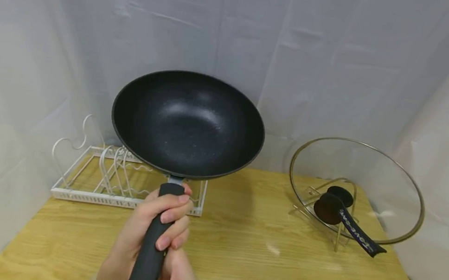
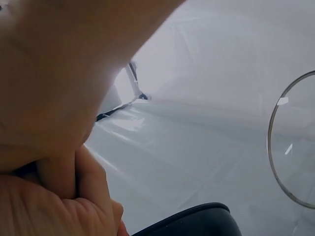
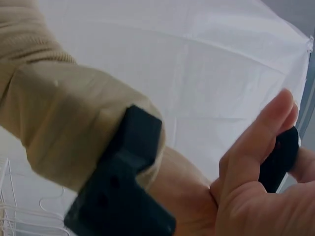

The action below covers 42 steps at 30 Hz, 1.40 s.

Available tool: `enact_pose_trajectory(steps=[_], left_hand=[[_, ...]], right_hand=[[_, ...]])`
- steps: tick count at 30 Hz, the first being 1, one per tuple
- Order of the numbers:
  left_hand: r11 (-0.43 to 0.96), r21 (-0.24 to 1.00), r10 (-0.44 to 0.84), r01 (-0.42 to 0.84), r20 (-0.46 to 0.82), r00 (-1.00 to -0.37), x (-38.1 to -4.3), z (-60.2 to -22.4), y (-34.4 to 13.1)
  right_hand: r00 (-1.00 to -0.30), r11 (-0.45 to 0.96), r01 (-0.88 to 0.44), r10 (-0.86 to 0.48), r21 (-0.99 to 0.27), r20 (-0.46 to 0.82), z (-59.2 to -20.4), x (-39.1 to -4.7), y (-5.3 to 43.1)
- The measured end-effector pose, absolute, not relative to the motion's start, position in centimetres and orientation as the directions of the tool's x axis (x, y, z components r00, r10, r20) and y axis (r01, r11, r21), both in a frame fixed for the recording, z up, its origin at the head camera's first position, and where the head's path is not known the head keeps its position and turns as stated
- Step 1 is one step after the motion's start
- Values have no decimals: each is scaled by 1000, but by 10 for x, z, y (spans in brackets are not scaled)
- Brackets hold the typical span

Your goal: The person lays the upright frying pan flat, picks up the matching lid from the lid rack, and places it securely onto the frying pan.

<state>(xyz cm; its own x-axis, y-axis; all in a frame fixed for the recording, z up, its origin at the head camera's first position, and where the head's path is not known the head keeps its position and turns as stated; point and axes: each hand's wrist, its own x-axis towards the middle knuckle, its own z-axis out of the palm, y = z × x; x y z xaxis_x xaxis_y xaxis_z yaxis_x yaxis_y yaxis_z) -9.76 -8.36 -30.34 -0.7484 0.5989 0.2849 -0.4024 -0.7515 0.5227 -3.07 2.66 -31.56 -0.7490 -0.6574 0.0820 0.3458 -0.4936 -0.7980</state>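
A black wok-style frying pan [image 1: 188, 126] is held up above the table, its dark inside facing me. Around the upper part of its black handle [image 1: 148, 252], my left hand [image 1: 166, 217] grips with curled fingers. Lower down, near the handle's end, my right hand [image 1: 175, 279] holds it with the thumb laid across. In the right wrist view, the right hand's fingers [image 3: 246, 152] curl about the dark handle end [image 3: 279, 160]. A part of the pan's rim [image 2: 197, 216] shows low in the left wrist view, where the handle is mostly hidden by the hands.
Behind the pan at left sits a white wire rack [image 1: 87, 197] with upright dividers. At right a glass lid [image 1: 382, 192] with a metal rim and dark knob leans on a small wire stand [image 1: 337, 240]. Pale sheets [image 1: 344, 56] enclose the wooden table [image 1: 255, 265].
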Motion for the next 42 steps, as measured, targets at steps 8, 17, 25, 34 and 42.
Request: enact_pose_trajectory(steps=[8,17,25,34,42], left_hand=[[-749,546,608,-376,340,-718,-99,-306,-81],[-750,548,618,-371,380,-689,-100,-308,-84],[-750,531,646,-395,461,-608,-104,-308,-85],[-762,510,641,-398,511,-573,-103,-307,-84],[-757,504,649,-415,507,-567,-104,-308,-84]], right_hand=[[-661,-298,325,-750,-897,10,-318,-38,49],[-500,-158,-365,-798,-917,337,-302,-58,86],[-591,-102,-601,-611,-793,527,-287,-75,112],[-615,211,-788,-301,-578,729,-265,-117,146],[-482,584,-753,-178,-302,858,-259,-169,178]])
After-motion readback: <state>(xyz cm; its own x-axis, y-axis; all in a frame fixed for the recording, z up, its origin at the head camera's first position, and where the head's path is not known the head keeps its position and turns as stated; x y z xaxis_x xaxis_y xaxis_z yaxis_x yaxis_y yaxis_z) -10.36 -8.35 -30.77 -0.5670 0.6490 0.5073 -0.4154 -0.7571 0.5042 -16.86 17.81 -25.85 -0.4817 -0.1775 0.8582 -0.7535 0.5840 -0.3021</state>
